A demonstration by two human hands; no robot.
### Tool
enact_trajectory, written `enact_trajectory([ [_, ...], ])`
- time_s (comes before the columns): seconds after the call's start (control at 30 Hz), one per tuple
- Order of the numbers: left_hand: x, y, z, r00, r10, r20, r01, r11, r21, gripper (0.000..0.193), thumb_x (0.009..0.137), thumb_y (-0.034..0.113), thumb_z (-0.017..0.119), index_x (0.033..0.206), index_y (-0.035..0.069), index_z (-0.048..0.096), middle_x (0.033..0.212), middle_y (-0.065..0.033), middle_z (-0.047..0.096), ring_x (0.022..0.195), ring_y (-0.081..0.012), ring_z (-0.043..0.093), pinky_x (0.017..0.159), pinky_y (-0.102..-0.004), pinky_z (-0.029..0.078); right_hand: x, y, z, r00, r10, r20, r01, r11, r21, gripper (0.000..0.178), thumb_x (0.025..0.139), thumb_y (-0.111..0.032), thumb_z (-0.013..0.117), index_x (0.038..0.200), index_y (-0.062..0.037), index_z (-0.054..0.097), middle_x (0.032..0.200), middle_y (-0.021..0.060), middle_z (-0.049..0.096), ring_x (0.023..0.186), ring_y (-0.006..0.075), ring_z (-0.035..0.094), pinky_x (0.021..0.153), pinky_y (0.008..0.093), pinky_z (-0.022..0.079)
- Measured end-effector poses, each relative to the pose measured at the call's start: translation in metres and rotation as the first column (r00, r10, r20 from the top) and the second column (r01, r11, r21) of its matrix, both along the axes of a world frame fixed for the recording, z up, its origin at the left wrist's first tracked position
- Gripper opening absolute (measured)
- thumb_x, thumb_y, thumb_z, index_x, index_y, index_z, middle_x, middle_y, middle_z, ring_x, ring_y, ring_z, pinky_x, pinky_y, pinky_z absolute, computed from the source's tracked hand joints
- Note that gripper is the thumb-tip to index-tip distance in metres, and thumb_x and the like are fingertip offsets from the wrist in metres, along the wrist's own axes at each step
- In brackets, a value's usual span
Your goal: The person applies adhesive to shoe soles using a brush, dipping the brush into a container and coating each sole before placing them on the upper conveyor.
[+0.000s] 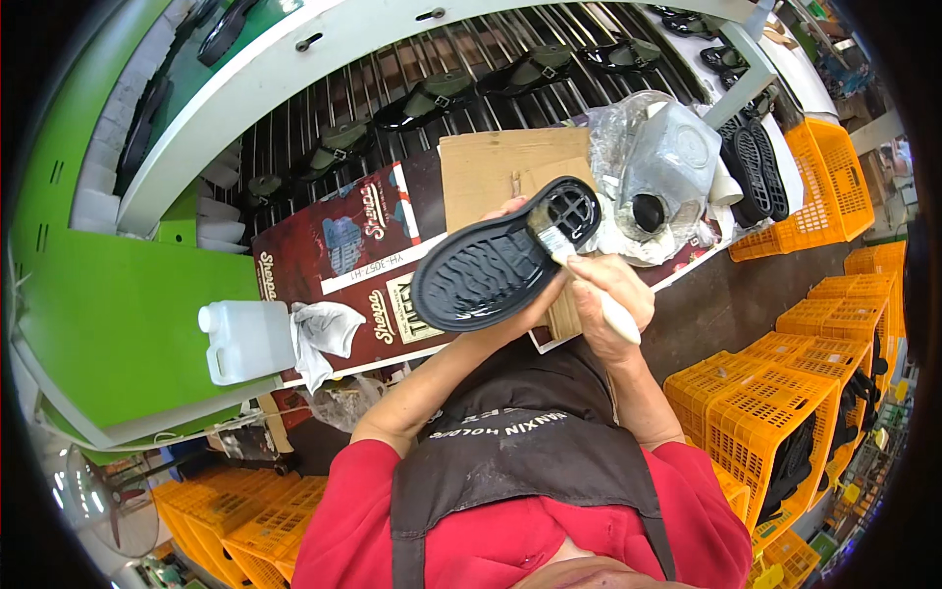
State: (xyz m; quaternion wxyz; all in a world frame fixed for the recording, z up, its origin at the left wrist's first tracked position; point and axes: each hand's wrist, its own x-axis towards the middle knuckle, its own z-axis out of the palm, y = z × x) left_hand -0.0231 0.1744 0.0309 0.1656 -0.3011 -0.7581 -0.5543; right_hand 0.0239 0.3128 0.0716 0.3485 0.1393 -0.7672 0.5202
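A black shoe sole (476,270) is tilted up before me, its raised tread and rim facing me and its heel end to the upper right. My left hand (542,302) grips it from beneath, most of the fingers hidden behind it. My right hand (610,299) is closed around the white handle of a brush (619,319). The brush's pale bristles touch the sole's inner surface just below the heel grid. To the right, a translucent plastic jug (677,147) lies on its side among crumpled plastic film, its dark round mouth toward me.
Brown cardboard (471,162) covers part of the bench. A white jug (240,344) and a cloth (329,334) sit left. Black shoes (427,103) stand on a roller rack beyond a pale rail. Black soles (756,167) lie right, near orange crates (751,402).
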Motion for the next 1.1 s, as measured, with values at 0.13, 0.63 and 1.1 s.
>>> enact_trajectory([
  [0.13,-0.006,0.005,-0.025,0.998,-0.044,0.048,0.036,0.988,0.148,0.077,0.071,0.017,0.076,0.133,-0.001,0.033,0.133,-0.0164,0.042,0.126,-0.0289,0.038,0.105,-0.0386,0.028,0.002,-0.021,0.007,0.999,0.034,0.036,-0.034,0.999,0.01,0.02,0.074,0.0,0.069,0.093,0.0039,0.065,0.079,0.0138,0.065,0.063,0.0215,0.061,0.054,0.0278,0.048],
  [0.63,0.003,-0.001,-0.034,0.256,-0.702,0.664,0.026,0.692,0.721,0.045,0.086,0.02,0.058,0.124,0.002,0.041,0.122,-0.0115,0.048,0.111,-0.0159,0.048,0.097,-0.0312,0.038,-0.014,-0.034,0.021,0.887,0.428,0.174,-0.423,0.904,-0.067,0.015,0.075,0.001,0.062,0.089,0.0046,0.066,0.077,0.0134,0.065,0.064,0.0203,0.061,0.058,0.0284,0.048],
  [1.1,-0.008,-0.059,-0.018,-0.152,-0.781,0.606,0.387,0.517,0.764,0.066,0.068,0.009,0.074,0.126,-0.004,0.045,0.118,-0.0107,0.055,0.111,-0.0211,0.051,0.1,-0.0351,0.036,-0.071,0.036,0.019,0.295,0.738,0.607,-0.671,0.612,-0.418,0.017,0.08,-0.009,0.064,0.092,0.0024,0.068,0.078,0.0092,0.063,0.066,0.0159,0.059,0.061,0.0271,0.046],
])
